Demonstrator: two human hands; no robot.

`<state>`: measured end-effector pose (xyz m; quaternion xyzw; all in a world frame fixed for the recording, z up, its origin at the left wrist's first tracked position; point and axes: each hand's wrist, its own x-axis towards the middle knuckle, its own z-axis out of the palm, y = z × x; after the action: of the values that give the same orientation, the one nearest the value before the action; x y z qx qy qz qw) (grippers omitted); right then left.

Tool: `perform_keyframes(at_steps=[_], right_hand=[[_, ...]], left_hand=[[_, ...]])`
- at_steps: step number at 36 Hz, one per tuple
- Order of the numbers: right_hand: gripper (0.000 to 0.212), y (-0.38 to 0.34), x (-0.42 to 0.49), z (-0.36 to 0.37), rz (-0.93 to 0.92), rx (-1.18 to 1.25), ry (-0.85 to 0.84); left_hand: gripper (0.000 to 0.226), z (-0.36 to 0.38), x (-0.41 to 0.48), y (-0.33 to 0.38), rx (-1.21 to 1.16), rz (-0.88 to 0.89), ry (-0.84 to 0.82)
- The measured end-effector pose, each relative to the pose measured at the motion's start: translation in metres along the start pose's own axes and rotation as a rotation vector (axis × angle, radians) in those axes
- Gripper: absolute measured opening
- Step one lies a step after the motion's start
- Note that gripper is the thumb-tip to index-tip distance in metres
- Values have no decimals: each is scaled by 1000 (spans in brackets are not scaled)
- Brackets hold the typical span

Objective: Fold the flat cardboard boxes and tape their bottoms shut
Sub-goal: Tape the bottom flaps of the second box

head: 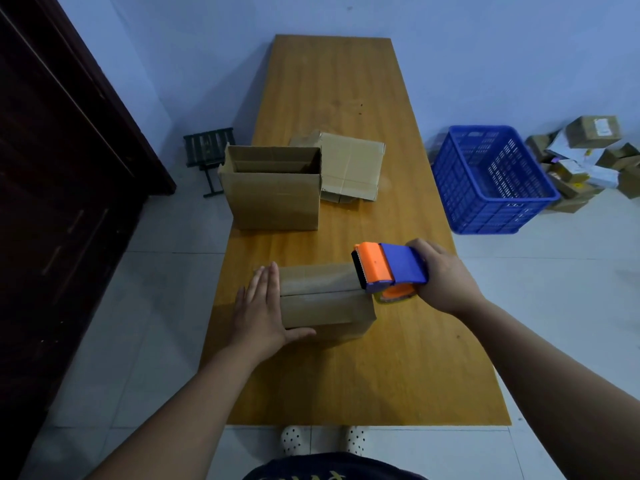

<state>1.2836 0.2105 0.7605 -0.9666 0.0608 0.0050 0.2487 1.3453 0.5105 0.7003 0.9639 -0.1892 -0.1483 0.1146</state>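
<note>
Workpiece: upturned box, near half of tabletop, bottom flaps folded in, centre seam running left to right. Judged light, hollow corrugated card: stiff at the edges, springy across the flaps, and likely to slide on the smooth wood if pushed from one side only. Best taken by bracing a side wall or pressing flat close to the seam, not on an unsupported flap middle. Grip of left hand: wide, fingers straight against the box's left end, thumb along the near face. Grip of right hand: closed round the handle of the tape dispenser, whose orange head touches the box's far right top edge. The box lies between the two hands. Tape on seam: cannot tell. Farther off stand an open box and flat cardboard just right of it.
</note>
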Motion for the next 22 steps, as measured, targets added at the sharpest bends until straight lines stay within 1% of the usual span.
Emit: perform_keyframes(at_steps=[8, 16, 22], right_hand=[[38, 13, -5, 7, 58, 70, 1], [40, 20, -7, 23, 94, 112, -3], [36, 29, -7, 36, 90, 122, 10]], left_hand=[[137, -4, 0, 3, 76, 3, -7], [135, -6, -1, 5, 92, -11, -32], [135, -7, -1, 6, 111, -19, -47]])
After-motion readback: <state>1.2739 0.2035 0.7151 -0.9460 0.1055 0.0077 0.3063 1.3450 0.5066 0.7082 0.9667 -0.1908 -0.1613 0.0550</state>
